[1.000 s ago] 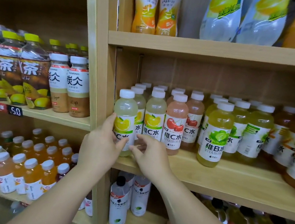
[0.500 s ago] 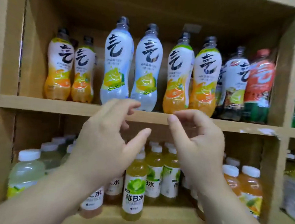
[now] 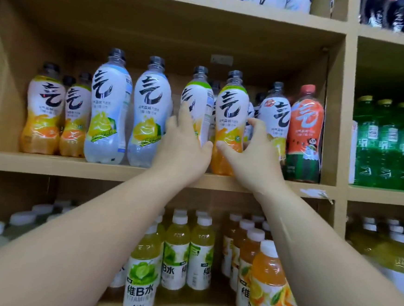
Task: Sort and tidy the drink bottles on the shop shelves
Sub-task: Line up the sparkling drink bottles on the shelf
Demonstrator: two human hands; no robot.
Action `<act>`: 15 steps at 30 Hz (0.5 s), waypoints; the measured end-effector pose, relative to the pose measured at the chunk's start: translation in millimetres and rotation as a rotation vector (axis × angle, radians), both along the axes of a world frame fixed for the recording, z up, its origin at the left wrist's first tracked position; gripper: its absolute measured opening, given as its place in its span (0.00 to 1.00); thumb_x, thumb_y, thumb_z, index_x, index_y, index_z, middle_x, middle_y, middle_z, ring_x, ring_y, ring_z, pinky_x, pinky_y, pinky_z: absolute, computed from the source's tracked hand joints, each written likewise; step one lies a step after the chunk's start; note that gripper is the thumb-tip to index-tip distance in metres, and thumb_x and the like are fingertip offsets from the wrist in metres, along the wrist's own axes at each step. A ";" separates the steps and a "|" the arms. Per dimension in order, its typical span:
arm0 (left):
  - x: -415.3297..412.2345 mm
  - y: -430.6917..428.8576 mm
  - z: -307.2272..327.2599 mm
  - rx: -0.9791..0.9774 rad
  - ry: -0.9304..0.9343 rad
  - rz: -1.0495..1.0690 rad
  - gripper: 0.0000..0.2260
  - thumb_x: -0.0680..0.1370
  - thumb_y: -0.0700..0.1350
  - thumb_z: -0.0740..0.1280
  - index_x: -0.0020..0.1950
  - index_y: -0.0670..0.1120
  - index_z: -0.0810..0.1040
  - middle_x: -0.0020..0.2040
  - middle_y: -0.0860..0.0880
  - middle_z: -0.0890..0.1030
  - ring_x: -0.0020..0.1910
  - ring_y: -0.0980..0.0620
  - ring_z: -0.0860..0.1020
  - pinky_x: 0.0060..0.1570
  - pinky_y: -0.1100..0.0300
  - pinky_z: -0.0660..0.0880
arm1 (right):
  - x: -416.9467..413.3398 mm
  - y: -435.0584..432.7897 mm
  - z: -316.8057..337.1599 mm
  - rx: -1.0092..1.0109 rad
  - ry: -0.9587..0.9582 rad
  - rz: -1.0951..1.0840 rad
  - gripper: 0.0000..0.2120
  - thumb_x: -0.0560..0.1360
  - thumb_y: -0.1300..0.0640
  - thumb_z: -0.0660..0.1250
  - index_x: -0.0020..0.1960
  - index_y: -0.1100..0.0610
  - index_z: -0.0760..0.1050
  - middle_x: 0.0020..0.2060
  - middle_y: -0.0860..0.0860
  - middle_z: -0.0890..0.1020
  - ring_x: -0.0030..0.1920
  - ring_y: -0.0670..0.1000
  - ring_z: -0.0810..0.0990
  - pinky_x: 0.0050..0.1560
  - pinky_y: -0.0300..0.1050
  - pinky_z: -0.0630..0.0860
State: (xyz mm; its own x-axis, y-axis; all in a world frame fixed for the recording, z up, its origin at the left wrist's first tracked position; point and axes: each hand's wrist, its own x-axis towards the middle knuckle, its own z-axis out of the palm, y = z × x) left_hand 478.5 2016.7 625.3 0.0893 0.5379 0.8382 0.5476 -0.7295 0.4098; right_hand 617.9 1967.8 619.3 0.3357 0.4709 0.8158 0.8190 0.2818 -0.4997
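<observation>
On the middle shelf (image 3: 50, 165) stands a row of tall sparkling-water bottles with black caps. My left hand (image 3: 184, 149) grips the lower part of an orange-flavour bottle with a green-topped label (image 3: 198, 97), fingers on its left side and thumb on its right. Right beside it, my right hand (image 3: 252, 154) holds a second orange-flavour bottle (image 3: 232, 107), thumb in front, fingers round its right side. Both bottles stand upright on the shelf, close together; their bases are hidden by my hands.
Left of my hands stand two lemon bottles (image 3: 108, 111) and two smaller orange ones (image 3: 43, 111). To the right are a white-label bottle (image 3: 275, 110) and a red watermelon bottle (image 3: 305, 132). Green bottles (image 3: 385, 143) fill the right bay. Vitamin-water bottles (image 3: 141, 281) fill the shelf below.
My view and both hands rose from the vitamin-water shelf to the shelf above. The hands, held empty in the air half a second ago, now each hold an orange-flavour bottle.
</observation>
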 end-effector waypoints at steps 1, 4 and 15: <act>2.1 0.3 -1.1 -0.008 0.005 0.017 0.42 0.79 0.52 0.68 0.83 0.50 0.42 0.77 0.42 0.64 0.71 0.40 0.70 0.66 0.46 0.70 | 1.3 1.3 -0.8 -0.003 -0.015 0.002 0.36 0.74 0.41 0.74 0.75 0.47 0.60 0.58 0.52 0.81 0.58 0.56 0.80 0.50 0.48 0.73; 7.4 2.1 -1.8 0.002 0.026 0.083 0.47 0.78 0.53 0.70 0.82 0.51 0.38 0.71 0.39 0.71 0.65 0.38 0.75 0.60 0.46 0.73 | 5.3 3.6 -0.1 -0.011 -0.050 0.032 0.39 0.74 0.43 0.74 0.78 0.49 0.57 0.62 0.53 0.81 0.59 0.57 0.80 0.50 0.47 0.72; -22.5 -55.4 1.1 0.289 -0.103 0.073 0.48 0.77 0.49 0.74 0.83 0.57 0.41 0.80 0.52 0.64 0.76 0.51 0.67 0.67 0.53 0.70 | 25.1 -11.2 -15.1 0.287 0.179 0.356 0.37 0.76 0.48 0.73 0.79 0.43 0.59 0.55 0.29 0.71 0.50 0.22 0.71 0.49 0.28 0.70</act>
State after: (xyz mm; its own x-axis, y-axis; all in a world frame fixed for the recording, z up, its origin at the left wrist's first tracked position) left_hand 456.0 1961.3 626.4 -0.0344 0.2778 0.9600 0.5691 -0.7842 0.2473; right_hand 643.0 1956.5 604.2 0.3413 0.3470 0.8736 0.5549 0.6758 -0.4852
